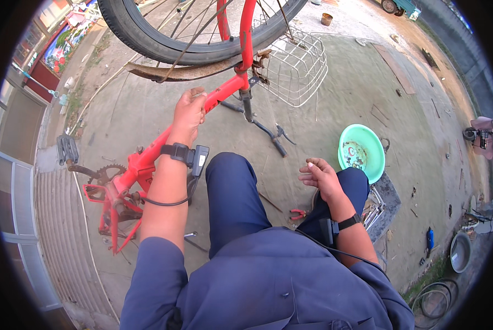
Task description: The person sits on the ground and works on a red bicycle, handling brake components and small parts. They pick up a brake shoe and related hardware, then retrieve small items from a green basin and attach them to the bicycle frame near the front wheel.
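Note:
A red bicycle frame [164, 142] stands upside down in front of me, its front wheel [164, 53] raised and its handlebar [264, 131] down at the ground. My left hand [189, 111] is at the frame's tube with its fingers curled together. Whatever may lie between those fingertips is hidden. Over my right knee hovers my right hand [322, 179], loosely open, its fingers pointing left and nothing visible in them. A bent, rusty mudguard [186, 71] hangs under the tyre. The white wire basket [299, 69] is beyond the handlebar.
Right of my knee sits a green basin [373, 146] with small parts inside. Several wrenches [374, 209] lie on a dark mat beside my right leg. Red-handled pliers [297, 214] are on the ground between my legs. A grey basin [461, 252] and a coiled hose [434, 300] are far right.

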